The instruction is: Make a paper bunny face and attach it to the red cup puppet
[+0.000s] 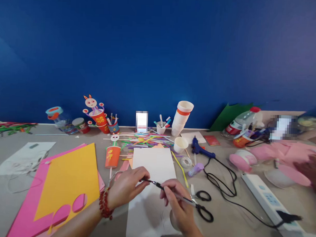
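The left hand point(131, 185) pinches the dark end of a pen point(158, 185) in its fingers, and the right hand point(179, 204) grasps the barrel. The pen spans the gap between both sets of fingers, above white paper point(153, 161); black-handled scissors point(206, 220) lie just right of the right fingers.

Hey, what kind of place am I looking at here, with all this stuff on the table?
Probably a craft workspace: the table holds a blue glue gun, scattered colored pipe cleaners or sticks, and sheets of yellow paper with round holes cut out.
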A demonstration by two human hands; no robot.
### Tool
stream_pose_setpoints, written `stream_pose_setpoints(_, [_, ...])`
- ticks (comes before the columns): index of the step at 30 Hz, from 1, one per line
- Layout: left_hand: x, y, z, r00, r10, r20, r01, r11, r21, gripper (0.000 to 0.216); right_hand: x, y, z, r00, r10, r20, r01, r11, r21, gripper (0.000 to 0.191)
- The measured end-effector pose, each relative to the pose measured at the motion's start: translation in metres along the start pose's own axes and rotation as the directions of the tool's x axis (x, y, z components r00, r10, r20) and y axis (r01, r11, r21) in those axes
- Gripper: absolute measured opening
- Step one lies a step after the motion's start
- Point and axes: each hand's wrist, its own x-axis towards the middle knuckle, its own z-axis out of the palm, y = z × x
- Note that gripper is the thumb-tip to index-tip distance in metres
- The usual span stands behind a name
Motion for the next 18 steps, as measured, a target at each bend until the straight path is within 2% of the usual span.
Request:
stream_pose_setpoints(4, [0.0,0.008,-0.002,0.997,0.068,-0.025,-0.069,0.997,-0.03,0.006,-0.005,0.008,-0.001,0.999,0.047,0.028,-0.047,0.999,0.005,0.018])
stream_pose_setpoints(8, [0.001,0.009,0.002,0.988,0.15,0.024,-0.147,0.985,-0.086,0.008,-0.008,0.012,0.001,0.991,0.121,0.054,-0.126,0.987,0.097,0.023])
stream_pose_setpoints(13, [0.002,0.005,0.013,0.994,0.098,0.054,-0.087,0.981,-0.174,0.015,-0.01,0.019,0.003,0.985,0.166,0.05,-0.174,0.944,0.28,0.026])
stream_pose_setpoints(18, [-0.005,0.007,0.028,0.992,0.101,0.078,-0.095,0.992,-0.077,0.026,-0.011,0.022,0.006,0.975,0.22,-0.004,-0.208,0.926,0.314,0.028])
